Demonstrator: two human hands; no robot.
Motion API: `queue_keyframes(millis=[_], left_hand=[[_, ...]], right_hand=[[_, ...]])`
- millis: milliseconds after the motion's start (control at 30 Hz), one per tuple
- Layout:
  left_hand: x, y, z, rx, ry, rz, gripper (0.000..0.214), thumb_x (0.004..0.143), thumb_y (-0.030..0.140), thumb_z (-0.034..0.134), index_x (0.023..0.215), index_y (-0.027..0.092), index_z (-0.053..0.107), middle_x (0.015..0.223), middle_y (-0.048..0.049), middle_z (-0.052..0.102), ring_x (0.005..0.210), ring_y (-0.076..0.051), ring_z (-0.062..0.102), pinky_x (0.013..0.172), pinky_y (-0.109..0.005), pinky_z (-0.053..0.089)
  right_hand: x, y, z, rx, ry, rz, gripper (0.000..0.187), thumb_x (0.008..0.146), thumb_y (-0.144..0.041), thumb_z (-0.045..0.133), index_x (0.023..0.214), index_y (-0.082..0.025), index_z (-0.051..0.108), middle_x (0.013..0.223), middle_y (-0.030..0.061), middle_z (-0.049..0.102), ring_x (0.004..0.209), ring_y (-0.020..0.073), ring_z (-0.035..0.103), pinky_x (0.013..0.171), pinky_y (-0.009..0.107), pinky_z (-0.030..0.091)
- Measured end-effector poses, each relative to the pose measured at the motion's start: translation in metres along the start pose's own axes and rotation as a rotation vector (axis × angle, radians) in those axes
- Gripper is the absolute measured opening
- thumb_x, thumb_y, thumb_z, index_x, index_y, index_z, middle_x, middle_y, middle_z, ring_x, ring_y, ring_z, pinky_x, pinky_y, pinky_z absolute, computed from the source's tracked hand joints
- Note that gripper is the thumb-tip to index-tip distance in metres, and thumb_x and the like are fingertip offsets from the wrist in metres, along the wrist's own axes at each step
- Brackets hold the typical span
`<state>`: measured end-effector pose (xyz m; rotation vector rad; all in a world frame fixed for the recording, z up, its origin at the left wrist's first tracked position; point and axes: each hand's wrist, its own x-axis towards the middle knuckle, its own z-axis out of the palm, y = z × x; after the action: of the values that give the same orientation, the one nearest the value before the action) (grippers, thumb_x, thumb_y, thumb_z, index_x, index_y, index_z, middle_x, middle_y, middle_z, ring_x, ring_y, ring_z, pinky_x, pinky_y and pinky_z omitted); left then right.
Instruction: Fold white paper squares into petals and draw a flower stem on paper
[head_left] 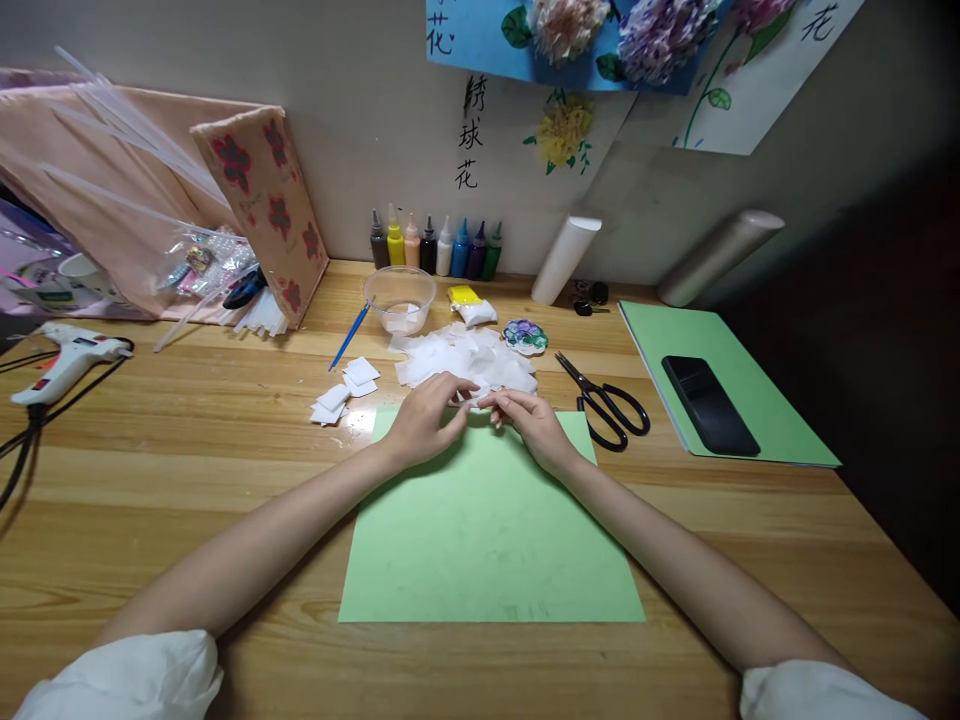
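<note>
Nearest of all, the green sheet [487, 540] lay flat, reaching out under both hands. Over its far edge, the left hand [431, 422] and right hand [531, 425] curled in, fingertips almost meeting; whether they pinched a scrap, I couldn't tell! Just past them sat the heaped white pieces [454, 355], so thin they surely wanted a light, steady touch. Farther left stood the clear bowl [379, 312].

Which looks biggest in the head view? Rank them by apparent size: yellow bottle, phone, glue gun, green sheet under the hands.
1. Green sheet
2. Phone and glue gun: too alike to rank
3. Yellow bottle
</note>
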<state>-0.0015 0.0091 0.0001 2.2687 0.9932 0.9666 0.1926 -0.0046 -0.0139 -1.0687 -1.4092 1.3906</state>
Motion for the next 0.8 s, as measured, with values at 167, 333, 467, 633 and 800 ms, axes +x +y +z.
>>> queue_keyframes(millis=[167,333,467,633,800], left_hand=[[0.001,-0.0032,0.0021,0.039,0.024,0.014,0.015,0.09,0.022,0.046,0.099,0.017,0.056,0.088,-0.0051,0.062,0.08,-0.015,0.056,0.07,-0.027,0.047],[-0.0006,-0.0037,0.0036,0.04,0.007,0.019,0.015,0.09,0.025,0.047,0.098,0.017,0.057,0.084,-0.0035,0.064,0.075,-0.013,0.059,0.067,-0.025,0.047],[-0.0021,-0.0027,0.0047,0.053,-0.04,0.066,0.02,0.089,0.03,0.051,0.103,0.017,0.057,0.088,-0.0049,0.066,0.075,-0.014,0.061,0.068,-0.026,0.048],[-0.0022,-0.0068,0.0063,0.077,-0.032,0.094,0.022,0.09,0.022,0.047,0.11,0.017,0.056,0.092,-0.0065,0.067,0.083,-0.016,0.062,0.072,-0.027,0.048],[-0.0026,-0.0086,0.0066,0.039,-0.003,0.027,0.021,0.091,0.021,0.046,0.108,0.018,0.057,0.091,-0.0054,0.068,0.08,-0.015,0.063,0.071,-0.027,0.049]], right_hand=[[-0.0014,-0.0033,0.0057,-0.014,0.017,0.008,0.021,0.079,-0.038,0.062,0.087,-0.019,0.067,0.08,0.0016,0.062,0.065,0.0109,0.052,0.062,0.025,0.044],[-0.0018,-0.0017,0.0095,-0.01,0.062,0.009,0.02,0.074,-0.035,0.068,0.083,-0.018,0.064,0.084,0.0028,0.063,0.073,0.0135,0.057,0.065,0.026,0.046],[-0.0015,-0.0024,0.0103,0.008,0.099,0.028,0.022,0.07,-0.036,0.072,0.08,-0.018,0.061,0.081,0.002,0.062,0.073,0.0136,0.058,0.068,0.028,0.047],[0.0001,0.0001,0.0095,0.043,0.133,0.025,0.034,0.065,-0.034,0.076,0.087,-0.02,0.055,0.072,-0.0019,0.059,0.069,0.0121,0.056,0.064,0.025,0.045],[-0.0006,0.0027,0.009,0.042,0.103,0.019,0.039,0.068,-0.033,0.073,0.097,-0.021,0.05,0.072,-0.0031,0.058,0.064,0.0103,0.054,0.06,0.023,0.042]])
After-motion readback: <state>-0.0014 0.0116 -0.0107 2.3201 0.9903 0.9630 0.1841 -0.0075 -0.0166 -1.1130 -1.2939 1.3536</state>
